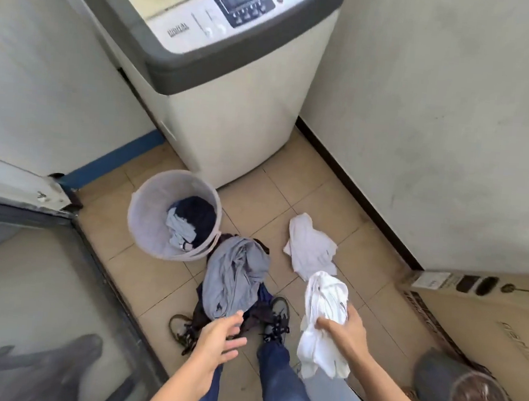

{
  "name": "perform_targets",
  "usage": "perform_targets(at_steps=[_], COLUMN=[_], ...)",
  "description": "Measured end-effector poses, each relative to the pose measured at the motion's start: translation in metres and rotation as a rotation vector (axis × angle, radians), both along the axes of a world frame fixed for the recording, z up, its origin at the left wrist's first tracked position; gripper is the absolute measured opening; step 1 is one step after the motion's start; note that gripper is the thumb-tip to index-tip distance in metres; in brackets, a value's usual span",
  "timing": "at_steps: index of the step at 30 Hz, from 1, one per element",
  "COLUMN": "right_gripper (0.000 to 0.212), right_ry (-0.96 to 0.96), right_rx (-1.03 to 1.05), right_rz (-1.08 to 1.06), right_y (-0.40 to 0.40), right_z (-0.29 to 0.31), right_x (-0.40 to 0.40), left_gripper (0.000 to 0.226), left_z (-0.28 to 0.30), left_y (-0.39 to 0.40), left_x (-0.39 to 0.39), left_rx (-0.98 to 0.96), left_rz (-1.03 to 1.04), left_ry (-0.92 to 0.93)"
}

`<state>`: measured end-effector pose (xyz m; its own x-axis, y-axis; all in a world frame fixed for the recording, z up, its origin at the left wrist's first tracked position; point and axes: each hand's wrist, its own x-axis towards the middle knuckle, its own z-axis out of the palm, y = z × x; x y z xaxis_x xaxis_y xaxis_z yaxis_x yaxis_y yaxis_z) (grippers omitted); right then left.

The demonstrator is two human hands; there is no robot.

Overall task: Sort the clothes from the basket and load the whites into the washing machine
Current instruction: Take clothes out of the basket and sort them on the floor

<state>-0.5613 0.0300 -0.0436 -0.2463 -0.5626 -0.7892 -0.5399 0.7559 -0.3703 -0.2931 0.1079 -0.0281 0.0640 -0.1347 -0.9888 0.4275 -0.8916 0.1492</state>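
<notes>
both hands reach out over the jeans. right hand (pixel 346 330) grips a bunched white garment (pixel 323 320), fingers curled round its middle, thumb across the front; cloth spills above and below the fist. left hand (pixel 217 340) is spread, fingers loosely apart, holding nothing, just above the near edge of a grey shirt (pixel 234 277) heaped on dark clothes. another white piece (pixel 310 247) lies on the floor tiles beyond. basket (pixel 147 209) with dark clothes stands before the washing machine (pixel 233 108).
</notes>
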Motion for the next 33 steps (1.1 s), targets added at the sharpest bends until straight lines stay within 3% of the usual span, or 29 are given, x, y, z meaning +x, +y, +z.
perform_targets(at_steps=[5,10,13,20,23,25,28,30,33], right_gripper=[0.074,0.082,0.085,0.069,0.07,0.086,0.122,0.13,0.127], right_ry=[0.114,0.178,0.174,0.339,0.487,0.543,0.392,0.302,0.33], right_rx=[0.048,0.108,0.059,-0.187,-0.26,-0.217,0.066,0.259,0.236], right_rz=[0.03,0.027,0.018,0.151,0.32,0.479,0.87,1.126,1.129], right_y=[-0.032,-0.069,-0.099,-0.178,-0.197,-0.203,-0.202,-0.191,-0.175], right_z=[-0.107,-0.214,-0.264,-0.344,-0.376,-0.4,-0.439,-0.462,-0.484], right_x=[-0.006,-0.013,-0.014,-0.016,-0.021,-0.022,-0.023,-0.024,-0.026], left_gripper=[0.036,0.023,0.009,0.021,0.029,0.03,0.03,0.031,0.029], left_z=[-0.08,-0.165,-0.202,-0.268,-0.285,-0.298,-0.318,-0.329,-0.335], left_y=[-0.007,-0.011,-0.011,-0.003,-0.003,-0.002,0.001,0.001,0.0], left_x=[0.009,0.01,0.017,0.041,0.036,0.028,0.015,0.01,0.01], left_rx=[0.023,0.017,-0.041,-0.164,-0.205,-0.228,-0.213,-0.184,-0.156], left_rz=[0.053,0.075,0.073,-0.03,-0.08,-0.105,-0.144,-0.164,-0.158], left_ry=[-0.04,-0.112,-0.209,-0.365,-0.422,-0.419,-0.378,-0.341,-0.318])
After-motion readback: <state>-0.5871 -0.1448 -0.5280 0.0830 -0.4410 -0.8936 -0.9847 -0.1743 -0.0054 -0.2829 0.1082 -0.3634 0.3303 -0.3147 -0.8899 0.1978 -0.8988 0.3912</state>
